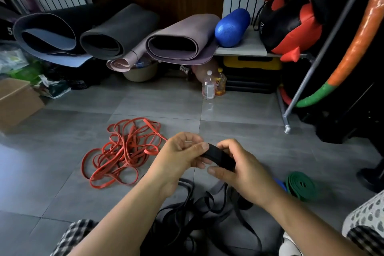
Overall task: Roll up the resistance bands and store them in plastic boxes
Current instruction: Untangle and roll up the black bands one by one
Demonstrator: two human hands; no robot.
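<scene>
Both hands hold a black resistance band (pixel 218 157) above the grey tile floor. My left hand (pixel 180 158) pinches its folded end between thumb and fingers. My right hand (pixel 239 170) curls around the same band just to the right. The rest of the black bands (pixel 199 210) lie in a loose tangle on the floor under my forearms. A heap of tangled red bands (pixel 122 151) lies to the left. A rolled green band (pixel 301 186) rests on the floor at the right, with a bit of blue band (pixel 280 184) beside it. No plastic box is visible.
Rolled yoga mats (pixel 116 33) and a blue foam roller (pixel 231 28) lie on a low shelf at the back. Two bottles (pixel 214 85) stand on the floor. A cardboard box (pixel 16 102) is at left, a metal rack leg (pixel 285 118) and punching bags at right.
</scene>
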